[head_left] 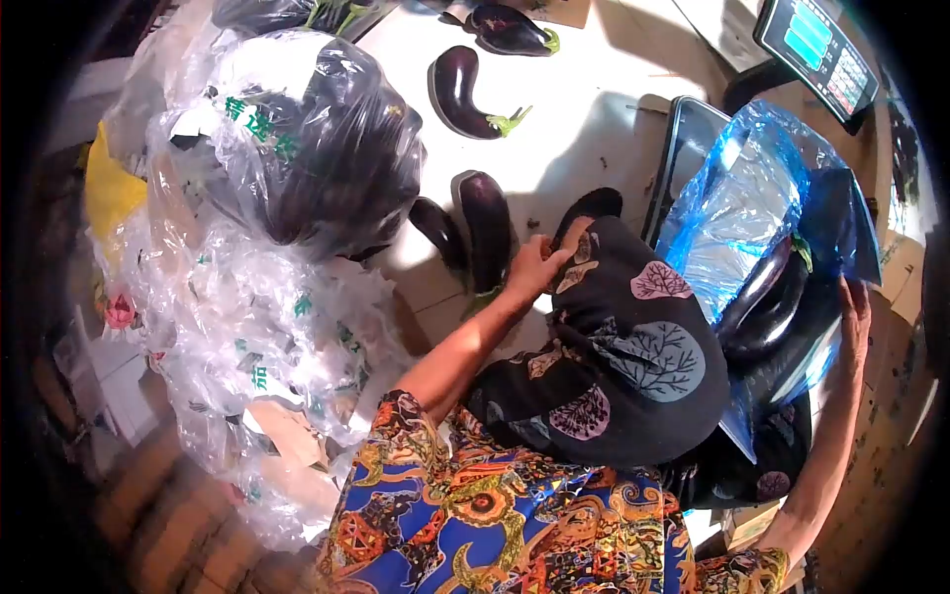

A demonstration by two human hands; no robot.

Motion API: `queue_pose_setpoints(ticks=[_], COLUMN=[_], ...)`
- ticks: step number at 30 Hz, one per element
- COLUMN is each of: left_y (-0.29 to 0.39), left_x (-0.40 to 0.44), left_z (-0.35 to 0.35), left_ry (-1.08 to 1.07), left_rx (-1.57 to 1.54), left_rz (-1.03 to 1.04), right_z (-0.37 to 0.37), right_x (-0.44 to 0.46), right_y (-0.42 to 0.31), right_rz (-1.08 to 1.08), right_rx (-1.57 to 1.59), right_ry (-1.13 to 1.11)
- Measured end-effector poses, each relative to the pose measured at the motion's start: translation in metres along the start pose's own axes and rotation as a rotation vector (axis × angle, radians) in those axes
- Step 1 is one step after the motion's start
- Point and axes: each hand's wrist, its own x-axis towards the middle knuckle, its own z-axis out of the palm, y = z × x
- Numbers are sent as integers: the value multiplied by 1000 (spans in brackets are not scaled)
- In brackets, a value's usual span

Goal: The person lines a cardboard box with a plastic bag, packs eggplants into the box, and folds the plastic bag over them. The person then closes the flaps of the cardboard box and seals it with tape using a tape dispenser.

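My left hand (539, 265) is closed at the hem of the dark patterned trouser leg (633, 337), just right of a dark eggplant (486, 223) on the white floor. On the right, my right hand (855, 309) grips the side of a blue plastic bag (742, 213), its fingers partly hidden by the film. The bag's mouth is spread, and glossy dark eggplants (762, 302) lie inside. A curved eggplant (457, 91) and another eggplant (510, 30) rest farther up the floor.
At the left, a clear bag (327, 139) full of eggplants stands above a heap of crumpled clear plastic (267, 327). A scale platform (683, 148) is partly under the blue bag, with its lit display (809, 45) at the upper right. A shoe (594, 203) is near my left hand.
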Motion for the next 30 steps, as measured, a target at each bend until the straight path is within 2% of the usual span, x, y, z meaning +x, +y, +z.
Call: queue_pose_setpoints(ticks=[1, 2, 5, 8, 9, 11, 13, 16, 19, 21, 23, 24, 26, 27, 28, 30], left_y=[0, 1, -12, 4, -10, -21, -38, -39, -18, 34, 59, 69, 84, 90, 111, 143], left_x=[1, 3, 4, -8, -4, 8, 21, 32, 32, 6, -3, -5, -5, -3, -10, -23], left_z=[1, 1, 6, -11, -15, -33, -39, -36, -57, -68, -86, -92, -106, -106, -106, -108], left_ry=[-18, -55, 22, -2, 222, 682, 805, 544, 227, 25, -152, -258, -409, -485, -535, -632], left_rx=[-54, 12, 77, 41, 277, 473, 604, 387, -123, -488, -690, -739, -811, -863, -873, -857], left_rz=[-93, -42, 63, -53, 201, 468, 281, -208, 23, 36, 82, 139, 124, 133, 260, 305], right_z=[2, 5, 17, 12, 11, 8, 10, 17, 21, 18, 15, 13, 14, 12, 12, 11], right_x=[-4, -10, -35, -31, -33, -42, -49, -58, -79, -95, -97, -98, -100, -101, -103, -112], right_y=[-5, -8, -38, -17, -15, -20, -26, -37, -59, -74, -75, -69, -60, -60, -56, -56], right_rz=[-18, -65, -175, -181, -173, -192, -209, -220, -241, -149, -128, -143, -196, -156, -156, -141], right_rx=[-15, -122, -256, -314, -348, -420, -481, -523, -563, -459, -373, -346, -337, -310, -316, -315], right_ry=[13, 47, 37, 77, 95, 84, 86, 119, 101, 37, 12, 15, 69, 33, 46, 45])
